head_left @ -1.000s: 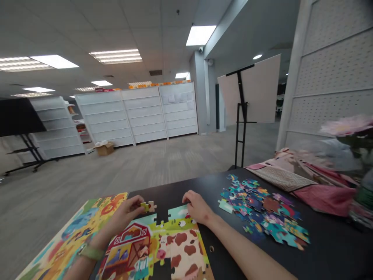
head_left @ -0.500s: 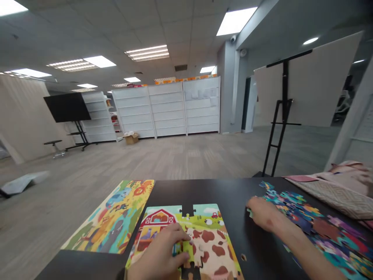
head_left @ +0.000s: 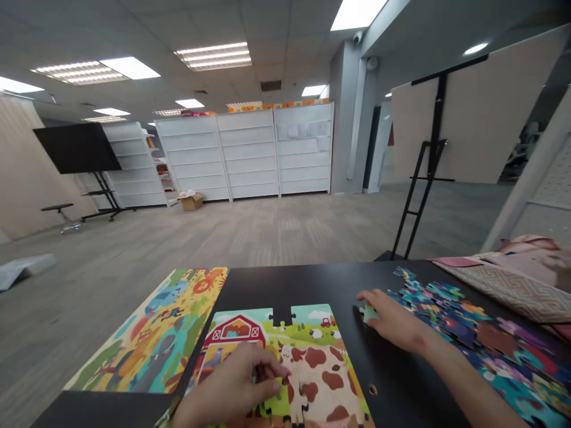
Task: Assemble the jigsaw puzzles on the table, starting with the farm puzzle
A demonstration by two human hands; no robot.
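On the black table, a farm puzzle (head_left: pixel 328 389) shows a red barn and a brown-spotted cow. It has an opening in its top edge. My left hand (head_left: pixel 236 380) rests over its left-middle part, fingers bent and thumb apart from them. The hand hides some pieces beneath it; I see nothing lifted in it. Right of the puzzle, my right hand (head_left: pixel 395 324) pinches a small pale green puzzle piece (head_left: pixel 368 312) between thumb and fingers, low over the table. Behind that hand lies a spread of loose colourful puzzle pieces (head_left: pixel 459 324).
A second puzzle picture (head_left: pixel 151 333) with jungle animals lies at the left. A patterned cloth bag (head_left: pixel 513 279) sits at the table's far right. Beyond the table (head_left: pixel 263 285) stand white shelves (head_left: pixel 247 157), a black screen (head_left: pixel 78 147) and an easel with a board (head_left: pixel 477 125).
My right hand has moved left, away from the loose pieces, with the puzzle piece in its fingers. Beside my left hand, the dark gap low in the farm puzzle looks smaller. The view has shifted slightly.
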